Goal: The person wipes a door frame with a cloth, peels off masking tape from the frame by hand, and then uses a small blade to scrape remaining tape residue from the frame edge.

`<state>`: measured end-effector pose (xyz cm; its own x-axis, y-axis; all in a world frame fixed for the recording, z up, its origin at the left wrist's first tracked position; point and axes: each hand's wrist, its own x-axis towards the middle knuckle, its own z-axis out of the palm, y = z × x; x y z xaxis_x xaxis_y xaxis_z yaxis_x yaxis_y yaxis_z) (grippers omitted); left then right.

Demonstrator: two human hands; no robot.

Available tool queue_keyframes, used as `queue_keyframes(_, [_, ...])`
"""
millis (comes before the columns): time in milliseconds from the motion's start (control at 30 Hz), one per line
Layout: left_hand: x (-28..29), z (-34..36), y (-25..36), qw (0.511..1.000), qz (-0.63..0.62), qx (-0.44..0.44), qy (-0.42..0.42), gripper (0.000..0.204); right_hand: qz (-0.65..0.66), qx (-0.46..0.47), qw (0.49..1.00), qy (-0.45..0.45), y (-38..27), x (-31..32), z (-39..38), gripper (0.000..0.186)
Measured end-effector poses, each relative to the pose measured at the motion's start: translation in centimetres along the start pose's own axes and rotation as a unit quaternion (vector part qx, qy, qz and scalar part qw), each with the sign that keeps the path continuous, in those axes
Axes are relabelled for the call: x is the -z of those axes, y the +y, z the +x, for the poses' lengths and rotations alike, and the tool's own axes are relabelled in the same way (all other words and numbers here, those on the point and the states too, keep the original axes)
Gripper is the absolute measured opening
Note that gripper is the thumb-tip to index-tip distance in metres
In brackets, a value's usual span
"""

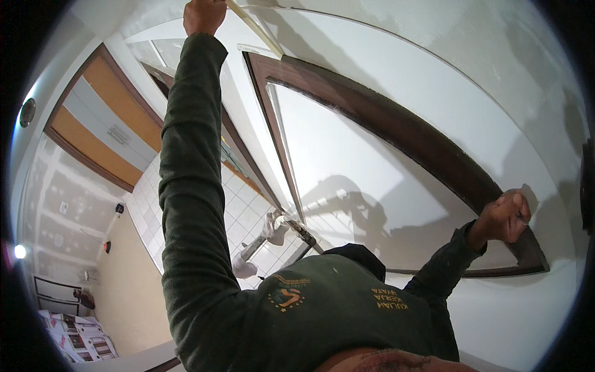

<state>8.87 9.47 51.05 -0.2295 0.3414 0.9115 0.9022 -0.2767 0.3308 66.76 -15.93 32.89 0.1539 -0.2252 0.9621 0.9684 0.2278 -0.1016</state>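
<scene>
My left arm is stretched far up, and my left hand (204, 17) is closed at the upper edge of the view. A pale yellow, narrow flat strip (257, 30) runs from beside that hand down to the corner of a dark brown wooden frame (384, 124) on the white wall. The top of the hand is cut off, so its grip on the strip shows only in part. My right hand (505, 216) is closed against the other end of the frame, fingers curled. Whatever it may hold is hidden. Inside the frame lies a white panel (372, 173) with shadows across it.
Below me, a ladder (304, 234) stands on the white tiled floor (238, 192) with white-spotted cloth or shoes (273, 226) beside it. Orange-and-grey cupboard doors (105, 111) are at left. A patched ceiling or wall (68, 192) and a patterned cover (77, 335) lie further left.
</scene>
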Motion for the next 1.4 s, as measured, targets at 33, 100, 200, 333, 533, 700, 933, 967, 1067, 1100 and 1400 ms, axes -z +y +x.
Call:
queue_keyframes(33, [-0.1, 0.2, 0.1, 1.0, 0.011, 0.004, -0.01, 0.016, -0.007, -0.023, 1.0, -0.001, 0.0, 0.1, -0.2, 0.014])
queue_keyframes(100, [-0.1, 0.8, 0.1, 1.0, 0.008, 0.009, -0.015, 0.016, 0.056, -0.133, 0.989, 0.015, -0.1, 0.2, -0.3, 0.012])
queue_keyframes(200, [0.2, 2.0, -0.1, 1.0, 0.02, 0.017, -0.009, 0.017, -0.15, -0.051, 0.986, -0.048, 0.4, 0.8, -0.3, 0.008])
queue_keyframes(333, [0.0, 3.8, -1.7, 0.998, 0.059, 0.005, 0.031, 0.017, -0.203, -0.032, 0.977, -0.064, 1.2, 1.0, -0.6, 0.008])
queue_keyframes(533, [-0.4, 5.3, -3.1, 0.996, 0.072, 0.023, 0.039, 0.018, 0.074, -0.084, 0.993, 0.044, -0.2, -0.1, 0.1, 0.017])
queue_keyframes(700, [-0.1, 7.0, -4.3, 0.995, 0.051, 0.065, 0.055, 0.018, -0.052, -0.121, 0.991, 0.03, -1.7, 0.1, 0.9, 0.026])
queue_keyframes(933, [-0.6, 9.0, -4.8, 0.99, 0.111, 0.057, 0.07, 0.018, -0.213, 0.023, 0.976, -0.027, 0.5, 1.2, 0.6, 0.009])
queue_keyframes(967, [-0.5, 9.4, -4.8, 0.99, 0.111, 0.057, 0.07, 0.018, -0.155, -0.034, 0.987, -0.013, 0.4, 1.2, 0.6, 0.006])
queue_keyframes(1067, [0.1, 10.9, -5.8, 0.989, 0.11, 0.045, 0.09, 0.02, -0.208, 0.042, 0.977, -0.019, -1.2, 0.7, 1.9, 0.004])
queue_keyframes(1100, [0.4, 11.6, -6.3, 0.985, 0.128, 0.042, 0.107, 0.021, -0.312, 0.175, 0.933, -0.038, -1.9, 0.4, 2.3, 0.007])
queue_keyframes(1400, [5.8, 17.9, -9.5, 0.971, 0.165, 0.005, 0.175, 0.023, -0.397, 0.083, 0.911, -0.081, -1.3, 0.7, 1.2, 0.019])
